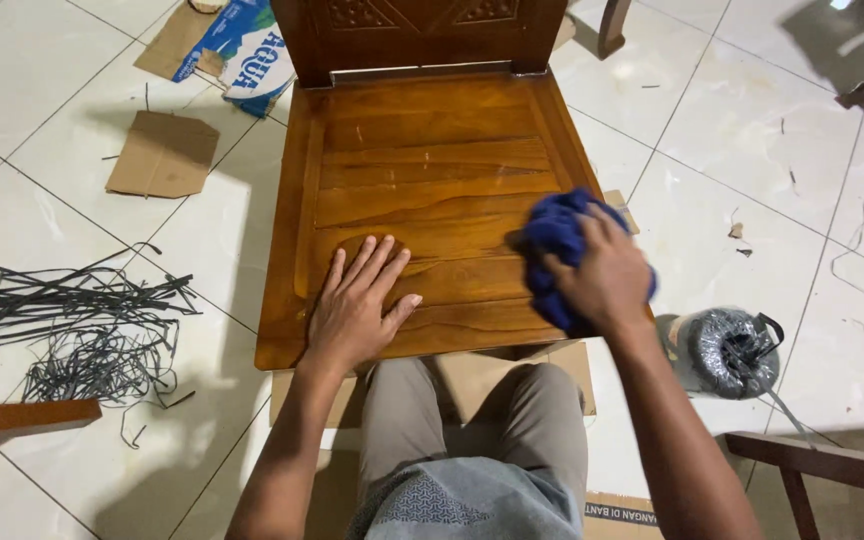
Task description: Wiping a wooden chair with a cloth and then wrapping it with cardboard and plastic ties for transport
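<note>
while the left hand (354, 305) is lying flat, fingers spread, near the front edge of the brown wooden chair seat (432, 150), the right hand (604, 275) is gripping a crumpled blue cloth (555, 232) at its right edge.

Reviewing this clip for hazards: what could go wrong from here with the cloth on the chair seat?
1. The right hand presses the blue cloth at the wooden seat's right edge; it could slip off the side.
2. The left hand lies flat on the seat near the cloth's path; the two might collide.
3. Loose grey strips lie on the tiled floor beside the person, a likely snag or trip.
</note>
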